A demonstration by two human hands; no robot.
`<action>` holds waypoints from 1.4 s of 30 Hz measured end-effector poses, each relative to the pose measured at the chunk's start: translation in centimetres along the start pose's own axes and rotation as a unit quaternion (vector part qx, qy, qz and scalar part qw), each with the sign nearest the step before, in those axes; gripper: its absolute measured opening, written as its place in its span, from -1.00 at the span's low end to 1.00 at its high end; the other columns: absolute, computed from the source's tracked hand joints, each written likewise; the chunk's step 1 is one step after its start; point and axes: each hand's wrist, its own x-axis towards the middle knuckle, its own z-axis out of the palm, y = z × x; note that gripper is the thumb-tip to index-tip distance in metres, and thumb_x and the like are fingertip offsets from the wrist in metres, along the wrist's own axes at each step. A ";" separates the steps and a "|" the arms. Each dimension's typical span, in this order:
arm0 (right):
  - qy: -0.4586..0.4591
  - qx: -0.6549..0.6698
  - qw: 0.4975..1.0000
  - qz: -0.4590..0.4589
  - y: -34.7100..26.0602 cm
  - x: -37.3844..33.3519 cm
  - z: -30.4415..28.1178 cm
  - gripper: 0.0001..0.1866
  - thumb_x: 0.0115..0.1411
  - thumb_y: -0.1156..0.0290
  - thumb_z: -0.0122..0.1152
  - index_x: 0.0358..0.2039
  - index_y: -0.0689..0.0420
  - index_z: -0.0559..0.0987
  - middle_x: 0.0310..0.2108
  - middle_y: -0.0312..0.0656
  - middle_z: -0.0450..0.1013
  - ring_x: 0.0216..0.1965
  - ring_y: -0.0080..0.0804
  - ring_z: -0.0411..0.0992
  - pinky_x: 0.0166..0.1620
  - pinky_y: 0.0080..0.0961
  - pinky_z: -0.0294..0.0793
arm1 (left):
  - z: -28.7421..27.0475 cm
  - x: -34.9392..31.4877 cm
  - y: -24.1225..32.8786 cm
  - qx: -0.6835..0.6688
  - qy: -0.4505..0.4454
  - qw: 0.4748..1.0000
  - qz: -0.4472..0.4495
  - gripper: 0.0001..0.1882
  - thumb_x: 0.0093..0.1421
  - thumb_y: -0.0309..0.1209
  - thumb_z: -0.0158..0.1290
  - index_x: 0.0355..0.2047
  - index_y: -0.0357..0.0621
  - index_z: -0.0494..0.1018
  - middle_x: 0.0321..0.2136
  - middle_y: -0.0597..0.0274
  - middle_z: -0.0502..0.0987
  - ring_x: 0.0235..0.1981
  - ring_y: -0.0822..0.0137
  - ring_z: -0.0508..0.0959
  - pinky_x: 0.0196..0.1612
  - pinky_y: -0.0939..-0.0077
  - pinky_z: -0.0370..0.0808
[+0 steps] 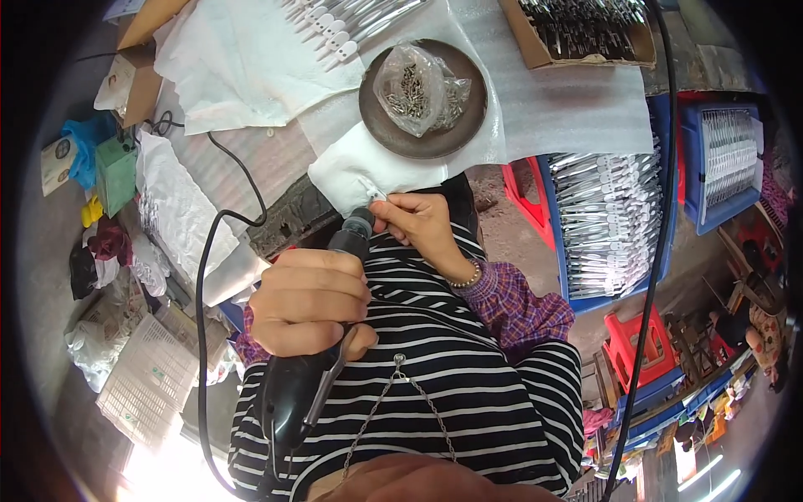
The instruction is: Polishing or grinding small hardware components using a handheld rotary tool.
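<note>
A black corded power drill (288,393) is gripped in my left hand (309,301), its fingers wrapped round the body. The drill's chuck (358,224) points away from me, toward my right hand (418,224). That hand is closed in a pinch on a small white piece (372,193), mostly hidden by fingers and chuck, over a white cloth (335,171) at the table edge. Just beyond, a round brown dish (372,113) holds a clear plastic bag (410,88) of small metal screws.
White-headed metal pieces (339,42) lie in a row at the back. A cardboard box (577,60) of dark metal parts stands back right. Blue crates (562,268) of silver pieces and a red stool (640,347) are to the right. Black cables (203,309) hang on both sides.
</note>
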 end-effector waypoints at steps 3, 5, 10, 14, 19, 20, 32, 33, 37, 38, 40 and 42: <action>-0.001 -0.005 1.000 -0.007 -0.3 -0.1 0.2 -0.74 0.14 0.36 0.19 -0.61 0.25 0.56 -0.75 -0.41 0.32 -0.74 -0.78 0.15 -0.68 -0.80 0.03 | -0.4 0.1 0.5 0.004 -0.003 1.000 0.001 -0.68 -0.17 -0.65 0.24 -0.51 -0.24 0.27 -0.61 0.08 0.46 -0.65 0.21 0.49 -0.62 0.40 0.48; 0.003 -0.007 1.000 -0.012 -0.4 -0.1 0.2 -0.74 0.14 0.36 0.19 -0.62 0.24 0.56 -0.75 -0.42 0.31 -0.74 -0.78 0.15 -0.68 -0.79 0.03 | -0.8 0.1 0.8 0.006 -0.006 1.000 -0.001 -0.67 -0.17 -0.64 0.25 -0.50 -0.24 0.27 -0.60 0.07 0.46 -0.64 0.20 0.50 -0.61 0.39 0.49; -0.008 0.000 1.000 -0.009 -0.3 -0.1 0.1 -0.73 0.16 0.35 0.18 -0.61 0.25 0.55 -0.76 -0.41 0.30 -0.74 -0.77 0.13 -0.68 -0.78 0.02 | -1.0 0.3 0.7 -0.005 -0.025 1.000 0.006 -0.65 -0.17 -0.62 0.26 -0.47 -0.24 0.28 -0.59 0.05 0.47 -0.62 0.16 0.52 -0.56 0.34 0.53; -0.001 -0.001 1.000 -0.013 -0.1 -0.1 0.1 -0.73 0.16 0.36 0.17 -0.60 0.26 0.55 -0.76 -0.41 0.30 -0.74 -0.77 0.14 -0.68 -0.78 0.01 | -1.0 0.3 0.3 -0.005 -0.017 1.000 -0.001 -0.67 -0.15 -0.65 0.24 -0.46 -0.24 0.28 -0.59 0.04 0.48 -0.62 0.16 0.52 -0.56 0.35 0.52; -0.005 0.017 1.000 -0.005 -0.1 -0.1 0.1 -0.75 0.16 0.38 0.18 -0.59 0.27 0.55 -0.74 -0.41 0.31 -0.73 -0.77 0.14 -0.68 -0.78 0.02 | -0.6 1.0 0.4 -0.011 -0.014 1.000 -0.019 -0.73 -0.11 -0.67 0.19 -0.50 -0.25 0.28 -0.60 0.06 0.47 -0.64 0.18 0.50 -0.57 0.35 0.52; -0.004 0.019 1.000 -0.003 0.0 -0.1 0.0 -0.75 0.16 0.38 0.18 -0.59 0.27 0.55 -0.74 -0.41 0.31 -0.73 -0.77 0.14 -0.68 -0.78 0.02 | -0.6 1.2 0.3 -0.004 -0.055 0.998 -0.020 -0.74 -0.10 -0.68 0.17 -0.53 -0.24 0.27 -0.61 0.06 0.46 -0.65 0.20 0.49 -0.57 0.35 0.51; -0.020 0.002 0.999 -0.033 0.3 0.1 0.0 -0.75 0.18 0.42 0.15 -0.59 0.27 0.53 -0.74 -0.43 0.27 -0.72 -0.79 0.14 -0.67 -0.77 0.02 | 1.4 1.1 -0.6 0.017 -0.023 1.000 0.008 -0.74 -0.14 -0.71 0.14 -0.57 -0.23 0.26 -0.70 0.12 0.43 -0.71 0.26 0.46 -0.58 0.37 0.51; -0.014 0.007 0.999 -0.035 0.5 0.1 -0.1 -0.75 0.18 0.42 0.15 -0.59 0.27 0.53 -0.74 -0.43 0.28 -0.72 -0.79 0.14 -0.67 -0.77 0.02 | 1.3 0.9 -0.8 0.017 -0.023 1.000 0.003 -0.75 -0.14 -0.71 0.15 -0.57 -0.23 0.27 -0.70 0.12 0.43 -0.71 0.26 0.46 -0.58 0.37 0.51; -0.019 0.001 0.999 -0.030 0.1 0.0 0.2 -0.76 0.19 0.41 0.13 -0.57 0.27 0.54 -0.72 -0.43 0.29 -0.71 -0.78 0.15 -0.66 -0.79 0.03 | 0.9 1.2 -0.3 0.019 0.000 1.000 -0.004 -0.76 -0.16 -0.71 0.14 -0.56 -0.24 0.29 -0.69 0.11 0.45 -0.70 0.25 0.46 -0.59 0.38 0.51; -0.023 -0.001 0.999 -0.025 0.2 0.0 -0.1 -0.75 0.20 0.39 0.13 -0.57 0.26 0.54 -0.71 -0.42 0.31 -0.71 -0.79 0.15 -0.66 -0.80 0.03 | 0.7 1.0 -0.5 0.015 -0.009 1.000 -0.001 -0.75 -0.17 -0.71 0.16 -0.55 -0.26 0.30 -0.69 0.10 0.45 -0.70 0.24 0.47 -0.59 0.39 0.50; 0.014 0.012 1.000 -0.010 0.2 -0.1 -0.2 -0.72 0.14 0.36 0.18 -0.64 0.25 0.55 -0.79 -0.46 0.26 -0.75 -0.80 0.12 -0.68 -0.78 -0.02 | 0.9 0.6 -1.0 0.008 -0.009 1.000 0.010 -0.75 -0.18 -0.71 0.17 -0.55 -0.27 0.30 -0.69 0.10 0.45 -0.70 0.24 0.46 -0.59 0.40 0.50; 0.013 0.011 1.000 -0.010 -0.5 -0.3 0.3 -0.71 0.15 0.34 0.18 -0.64 0.24 0.56 -0.79 -0.45 0.27 -0.75 -0.80 0.13 -0.68 -0.79 -0.01 | 0.9 0.8 -0.8 0.001 0.001 1.000 0.021 -0.74 -0.18 -0.68 0.21 -0.56 -0.28 0.31 -0.70 0.10 0.45 -0.71 0.24 0.46 -0.59 0.41 0.49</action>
